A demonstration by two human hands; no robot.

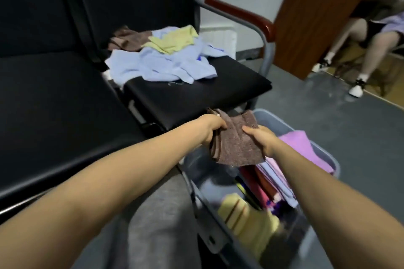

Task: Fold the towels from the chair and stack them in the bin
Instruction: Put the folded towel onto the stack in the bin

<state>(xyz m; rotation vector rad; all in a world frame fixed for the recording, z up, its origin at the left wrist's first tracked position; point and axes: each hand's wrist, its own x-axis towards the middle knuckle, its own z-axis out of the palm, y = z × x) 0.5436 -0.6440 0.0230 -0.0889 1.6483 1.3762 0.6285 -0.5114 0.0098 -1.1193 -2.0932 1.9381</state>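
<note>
The black chair (pixel 196 94) stands beyond my hands, its seat edge just past my left hand (pixel 213 128), and the grey bin (pixel 265 114) sits below both hands and out to the right. A loose pile of towels (pixel 161 63), blue, yellow and brown, lies on the seat well beyond my fingers. Folded towels (pixel 306 148) sit in the bin under my right hand (pixel 261 137). The folded brown towel (pixel 236 144) hangs between my hands over the bin: my left hand curls round its layered edge, my right hand pinches the other side

Both hands (pixel 238 135) grip brown towel (pixel 234 144) above bin (pixel 328 155).
</note>
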